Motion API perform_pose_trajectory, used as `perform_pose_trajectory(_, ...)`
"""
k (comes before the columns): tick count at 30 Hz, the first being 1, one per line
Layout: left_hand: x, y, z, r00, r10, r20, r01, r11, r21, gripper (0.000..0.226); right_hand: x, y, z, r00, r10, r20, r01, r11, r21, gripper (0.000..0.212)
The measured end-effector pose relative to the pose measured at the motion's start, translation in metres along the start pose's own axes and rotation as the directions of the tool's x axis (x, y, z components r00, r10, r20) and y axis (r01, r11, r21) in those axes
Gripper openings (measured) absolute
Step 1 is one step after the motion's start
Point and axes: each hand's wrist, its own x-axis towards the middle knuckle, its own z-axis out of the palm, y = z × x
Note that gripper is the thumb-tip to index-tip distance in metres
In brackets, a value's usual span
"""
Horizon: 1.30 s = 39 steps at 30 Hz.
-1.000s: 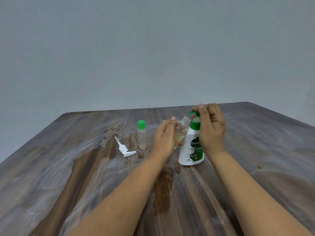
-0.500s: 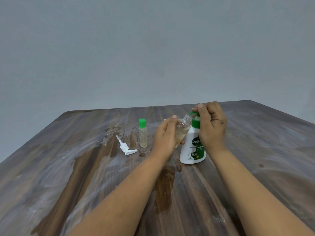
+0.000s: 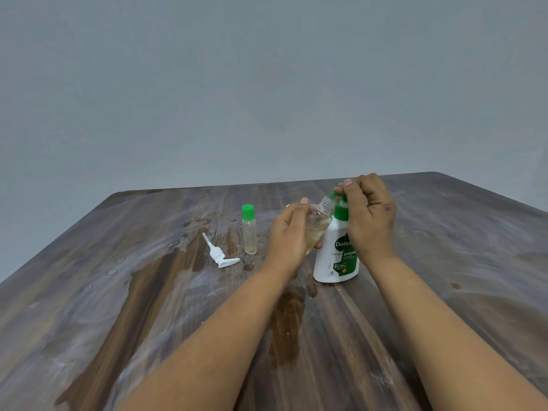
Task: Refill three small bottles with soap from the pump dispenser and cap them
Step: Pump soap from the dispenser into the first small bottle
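The left hand (image 3: 289, 232) holds a small clear plastic bottle with no cap (image 3: 317, 223). The fingers and thumb are curled around the bottle. The bottle is tilted, and its open neck points up and to the right. There is a little pale yellow soap inside it. The open neck sits just beside the green spout of the white soap dispenser with a green pump top (image 3: 336, 256).

The white dispenser stands upright on the brown wooden table (image 3: 444, 262). It is right between the two hands. The right hand (image 3: 370, 215) is on top of it. The fingers are bent, and the first finger rests on the green pump head. The rest of the hand hides part of the dispenser's side.

To the left of the left hand, a small clear bottle with a green cap (image 3: 249, 229) stands upright on the table by itself. It has some pale soap at the bottom. Nothing touches it.

Further left, a small white plastic pump piece (image 3: 221, 255) lies flat on the table. The wood around it looks wet and shiny.
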Motion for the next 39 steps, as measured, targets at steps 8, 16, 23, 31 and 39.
perform_pose_trajectory(8, 0.0002, -0.0006, -0.0009, 1.0, 0.007, 0.0, -0.007, 1.0, 0.016, 0.033, -0.0017, -0.0013, -0.0006, 0.999, -0.005, -0.041, 0.006, 0.999, 0.04, 0.029)
perform_pose_trajectory(16, 0.0009, -0.0025, -0.0006, 1.0, 0.012, 0.009, -0.012, 1.0, -0.007, 0.035, -0.0017, 0.004, -0.0012, 1.0, -0.016, 0.021, 0.016, 1.0, -0.023, 0.024)
perform_pose_trajectory(23, 0.0011, -0.0022, -0.0013, 1.0, -0.003, 0.002, 0.003, 1.0, -0.007, 0.033, -0.004, 0.0033, 0.0, 0.999, -0.017, -0.05, 0.019, 0.999, 0.041, 0.025)
perform_pose_trajectory(31, 0.0041, -0.0057, -0.0013, 1.0, -0.003, -0.002, 0.003, 1.0, -0.005, 0.033, -0.0008, 0.0032, -0.002, 1.0, -0.006, 0.005, 0.006, 1.0, -0.002, 0.027)
perform_pose_trajectory(39, 0.0026, -0.0035, -0.0008, 1.0, -0.004, 0.005, 0.004, 1.0, -0.008, 0.033, -0.003, 0.0016, -0.0007, 0.999, -0.017, -0.046, 0.018, 0.999, 0.043, 0.026)
